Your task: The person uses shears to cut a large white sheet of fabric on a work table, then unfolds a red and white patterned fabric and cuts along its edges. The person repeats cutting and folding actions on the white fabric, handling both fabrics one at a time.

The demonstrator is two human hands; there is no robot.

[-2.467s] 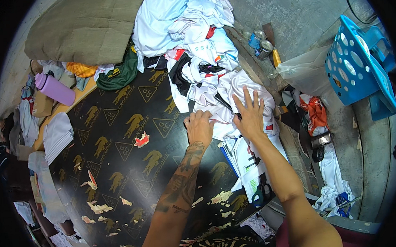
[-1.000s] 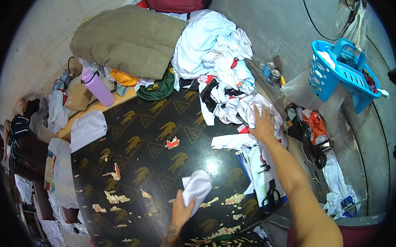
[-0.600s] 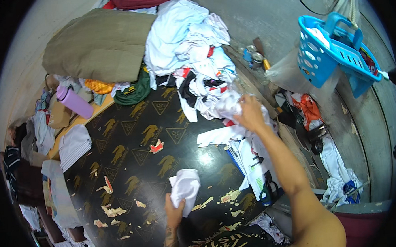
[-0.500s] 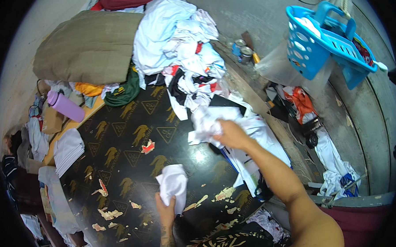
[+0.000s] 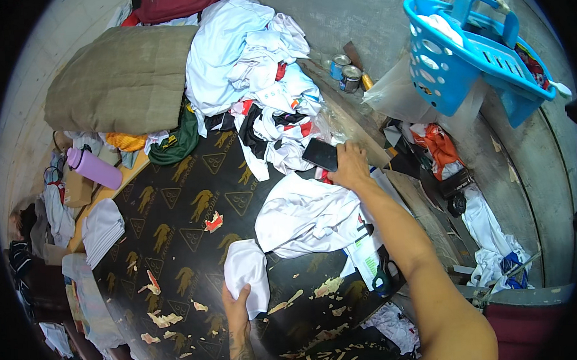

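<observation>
My left hand [image 5: 237,303] grips a folded white cloth [image 5: 247,272] low over the near part of the dark table, its thumb on the side. My right hand [image 5: 351,167] reaches to the far right, closed around the right end of a black phone [image 5: 319,154]; the fingertips are partly hidden. The phone lies at the edge of the clothes pile. Between the hands, a crumpled white garment [image 5: 309,214] is spread over flat white and printed pieces [image 5: 364,257]. Dark-handled scissors [image 5: 384,273] appear beside them, partly covered.
A heap of white clothes [image 5: 232,60] and an olive cushion [image 5: 120,81] fill the far side. A purple bottle [image 5: 95,168] and folded white cloths [image 5: 103,230] lie left. The blue basket [image 5: 447,57] hangs at upper right, near cans [image 5: 350,79]. Torn scraps [image 5: 164,318] litter the black tabletop [image 5: 175,249].
My right hand has let go of the white garment, which now lies on the pieces nearer me, and has moved away from me to the phone. My left hand still holds the folded cloth.
</observation>
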